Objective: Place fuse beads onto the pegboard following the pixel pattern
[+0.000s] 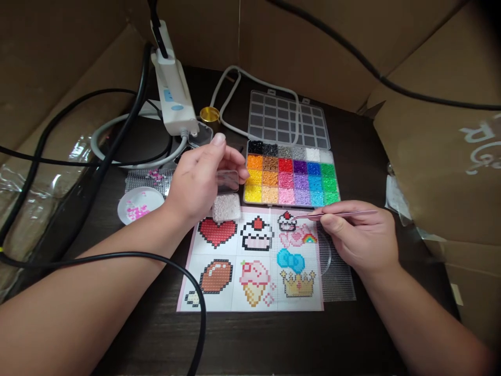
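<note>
My right hand (362, 237) grips pink tweezers (344, 214). Their tips reach the small cupcake (287, 222) of beads with a red top, at the upper right of the pattern sheet (219, 254). A clear pegboard seems to cover that part of the sheet. My left hand (203, 175) hovers left of the bead box (291, 180), thumb apart from loosely curled fingers, nothing visible in it. Just below it, a small clear case (226, 207) of pale beads sits at the sheet's top edge, its transparent lid (228, 181) raised behind.
A white dish (141, 205) of pink beads stands at left beside a pegboard (135, 179). Behind are a power strip (176, 99) and a yellow round container (210, 114). A black cable (156, 256) crosses my left forearm. Cardboard walls (313, 62) surround the table.
</note>
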A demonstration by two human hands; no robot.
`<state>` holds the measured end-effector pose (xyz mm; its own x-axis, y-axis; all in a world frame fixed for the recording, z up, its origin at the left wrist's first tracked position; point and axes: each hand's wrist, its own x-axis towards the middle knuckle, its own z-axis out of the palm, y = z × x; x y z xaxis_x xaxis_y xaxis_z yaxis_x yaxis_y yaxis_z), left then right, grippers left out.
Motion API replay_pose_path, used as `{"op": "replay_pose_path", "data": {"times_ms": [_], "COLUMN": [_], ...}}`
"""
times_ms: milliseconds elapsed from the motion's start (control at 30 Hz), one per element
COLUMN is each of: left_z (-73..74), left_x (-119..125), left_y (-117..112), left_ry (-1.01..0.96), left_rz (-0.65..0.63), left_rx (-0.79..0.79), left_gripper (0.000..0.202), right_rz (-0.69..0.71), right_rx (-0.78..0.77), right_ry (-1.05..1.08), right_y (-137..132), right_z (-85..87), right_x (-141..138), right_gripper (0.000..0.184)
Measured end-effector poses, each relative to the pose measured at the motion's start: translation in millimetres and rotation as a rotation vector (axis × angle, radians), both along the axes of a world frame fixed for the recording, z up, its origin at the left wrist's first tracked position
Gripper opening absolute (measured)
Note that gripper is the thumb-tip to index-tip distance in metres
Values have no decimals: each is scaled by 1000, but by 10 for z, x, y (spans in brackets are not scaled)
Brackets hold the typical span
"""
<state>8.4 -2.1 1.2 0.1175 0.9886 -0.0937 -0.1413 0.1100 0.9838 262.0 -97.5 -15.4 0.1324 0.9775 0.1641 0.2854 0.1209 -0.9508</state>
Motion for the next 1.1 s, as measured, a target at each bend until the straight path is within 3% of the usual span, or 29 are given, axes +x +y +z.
{"op": "replay_pose_path", "data": {"times_ms": [100, 267, 667, 1100], "left_z": [5, -7, -1, 10], "left_x": [-11, -57, -54, -44], "left_y": [7, 15, 21, 12], "left_ry": [-12, -15, -3, 12], "left_rz": [1, -9, -10, -14], "left_rx": [1, -6, -24, -15], "left_gripper": [44, 43, 43, 43], "right_rz": [-28, -231, -273, -320], "right_rx": [-29, 76, 13, -99], "right_ry": [203, 356, 78, 157], "right_y": [62, 174, 188, 182], "right_z": [-3, 53, -84, -70], "right_x": [46, 75, 155, 84], "right_gripper": [11, 18, 27, 31]}}
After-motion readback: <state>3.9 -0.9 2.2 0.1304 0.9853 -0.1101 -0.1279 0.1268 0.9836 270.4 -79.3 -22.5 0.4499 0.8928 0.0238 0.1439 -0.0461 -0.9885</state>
